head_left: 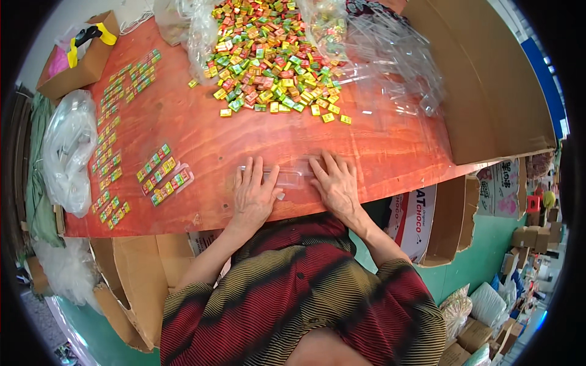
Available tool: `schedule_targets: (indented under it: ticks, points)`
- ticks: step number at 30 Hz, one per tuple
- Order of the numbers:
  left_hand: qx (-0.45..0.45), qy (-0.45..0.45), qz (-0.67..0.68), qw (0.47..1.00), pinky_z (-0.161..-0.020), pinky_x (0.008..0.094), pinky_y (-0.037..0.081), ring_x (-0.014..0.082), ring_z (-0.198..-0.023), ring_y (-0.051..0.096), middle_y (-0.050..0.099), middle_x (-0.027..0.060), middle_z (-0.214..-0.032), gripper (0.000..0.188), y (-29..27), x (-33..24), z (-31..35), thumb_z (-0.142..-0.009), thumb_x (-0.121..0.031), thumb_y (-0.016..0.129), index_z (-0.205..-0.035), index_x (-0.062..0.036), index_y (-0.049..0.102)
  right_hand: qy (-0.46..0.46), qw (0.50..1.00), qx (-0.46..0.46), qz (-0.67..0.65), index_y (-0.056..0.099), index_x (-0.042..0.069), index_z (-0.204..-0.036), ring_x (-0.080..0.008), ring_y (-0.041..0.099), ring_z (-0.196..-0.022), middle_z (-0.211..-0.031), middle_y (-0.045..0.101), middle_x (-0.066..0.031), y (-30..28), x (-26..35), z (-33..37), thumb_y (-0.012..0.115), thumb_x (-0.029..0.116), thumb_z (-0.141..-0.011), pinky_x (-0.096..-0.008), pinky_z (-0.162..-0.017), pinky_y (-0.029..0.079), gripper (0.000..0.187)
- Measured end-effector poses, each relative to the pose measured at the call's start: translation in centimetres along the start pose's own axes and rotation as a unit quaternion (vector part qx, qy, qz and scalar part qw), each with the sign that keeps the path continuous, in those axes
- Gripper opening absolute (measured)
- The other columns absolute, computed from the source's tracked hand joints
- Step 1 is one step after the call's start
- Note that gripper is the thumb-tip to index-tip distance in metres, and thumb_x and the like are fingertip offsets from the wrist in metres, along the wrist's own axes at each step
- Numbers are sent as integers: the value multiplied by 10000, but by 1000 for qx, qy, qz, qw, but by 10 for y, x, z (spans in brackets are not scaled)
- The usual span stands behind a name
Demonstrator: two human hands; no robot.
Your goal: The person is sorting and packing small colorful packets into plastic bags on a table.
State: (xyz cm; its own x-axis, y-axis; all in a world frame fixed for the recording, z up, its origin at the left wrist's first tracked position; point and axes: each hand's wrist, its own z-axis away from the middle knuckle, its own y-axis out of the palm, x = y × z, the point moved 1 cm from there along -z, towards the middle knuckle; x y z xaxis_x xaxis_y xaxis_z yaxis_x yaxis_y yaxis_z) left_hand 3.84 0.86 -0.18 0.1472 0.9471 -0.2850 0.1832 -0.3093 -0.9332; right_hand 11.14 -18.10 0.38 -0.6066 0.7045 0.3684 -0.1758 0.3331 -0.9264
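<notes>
A clear, shallow plastic tray (290, 178) lies flat on the red table in front of me. My left hand (251, 190) rests at the tray's left end, palm down, with its fingers stretched over the plastic. At the other end my right hand (336, 186) also lies palm down, fingers spread and touching the tray's edge. Nothing is gripped in either hand. Left of them lie several filled strips (172, 186) of small red, yellow and green boxes. Beyond the hands spreads a big heap of the same little boxes (262, 73).
More filled strips (110, 149) line the table's left side, beside a bulging clear bag (72, 152). A heap of clear plastic trays (397, 67) sits at the back right, against a tall cardboard box (488, 79). An open carton (143, 262) stands below the front left edge.
</notes>
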Motion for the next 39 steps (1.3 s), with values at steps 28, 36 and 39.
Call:
schedule_targets:
  ticks: [28,36,39]
  points:
    - [-112,-49,84,989,-772,429,413,347,-919,469,487,163,-1020,381,13,49,-74,-738,15,548,-1114,-30,512,-193,973,-125,-30,526,59,-930,-282,544,-826,-894,509,-118,20,3,-128,466,74,-762,-375,-687,464,179]
    - [-126,-174,144,966,-710,383,434,303,-846,528,515,124,-957,340,-6,55,-66,-712,-67,647,-1041,-57,562,-45,980,-165,101,561,59,-876,-284,544,-778,-820,526,-112,-3,13,-115,512,60,-720,-385,-653,453,163]
    - [-83,-186,148,968,-691,389,437,308,-807,546,536,116,-871,246,-9,62,-59,-697,-88,663,-932,-39,609,-146,978,-149,16,581,61,-942,-282,558,-788,-864,561,-106,12,30,-124,514,51,-725,-384,-682,457,227]
